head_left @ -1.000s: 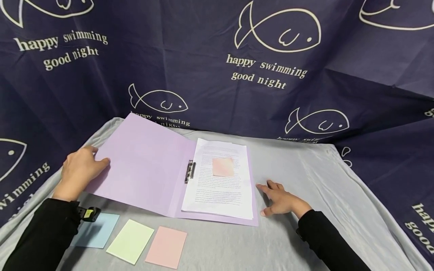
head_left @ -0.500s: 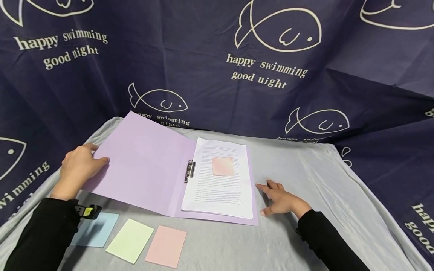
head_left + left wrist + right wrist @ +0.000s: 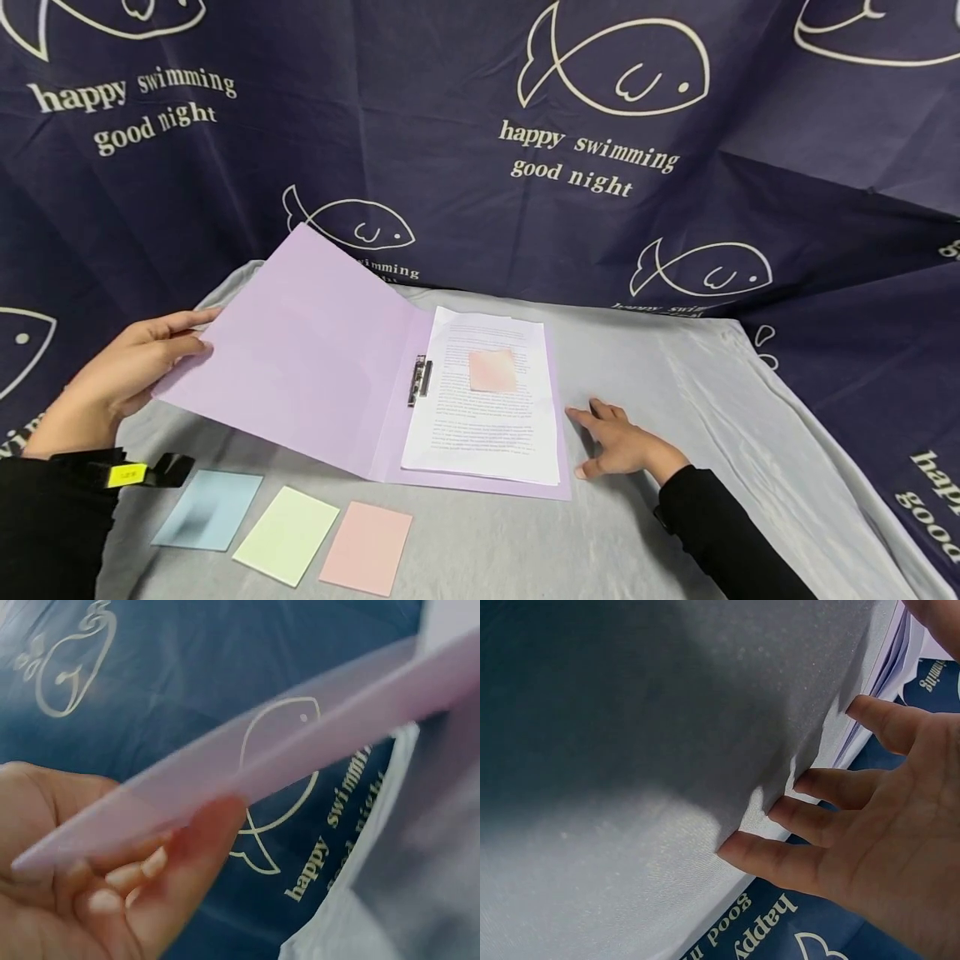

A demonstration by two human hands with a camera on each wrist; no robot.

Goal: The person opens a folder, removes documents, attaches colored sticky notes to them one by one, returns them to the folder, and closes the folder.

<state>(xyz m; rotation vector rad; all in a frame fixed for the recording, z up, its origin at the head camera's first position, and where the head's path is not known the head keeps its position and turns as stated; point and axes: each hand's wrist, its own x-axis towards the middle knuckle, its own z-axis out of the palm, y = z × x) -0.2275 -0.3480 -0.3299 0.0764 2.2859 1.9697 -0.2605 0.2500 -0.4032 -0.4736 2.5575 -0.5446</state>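
A lilac folder (image 3: 300, 358) lies spread in the head view, its left cover lifted at a slant. My left hand (image 3: 135, 358) holds that cover by its outer edge; the left wrist view shows the cover (image 3: 225, 776) between the thumb and the fingers. On the folder's right side sit printed sheets (image 3: 480, 433) next to a metal clip (image 3: 420, 381). A pale pink sticky note (image 3: 492, 370) lies on the top sheet. My right hand (image 3: 618, 442) rests on the cloth with fingers spread, just right of the folder; in the right wrist view its fingertips (image 3: 739, 846) touch the cloth.
Blue (image 3: 210, 508), green (image 3: 287, 535) and pink (image 3: 367, 547) sticky note pads lie in a row in front of the folder. A grey cloth (image 3: 660, 367) covers the table. Behind hangs a dark blue curtain (image 3: 450, 100) printed with fish.
The left hand has moved left and taken the folder's cover by its outer edge, raising it higher. The right hand and the papers stay where they were.
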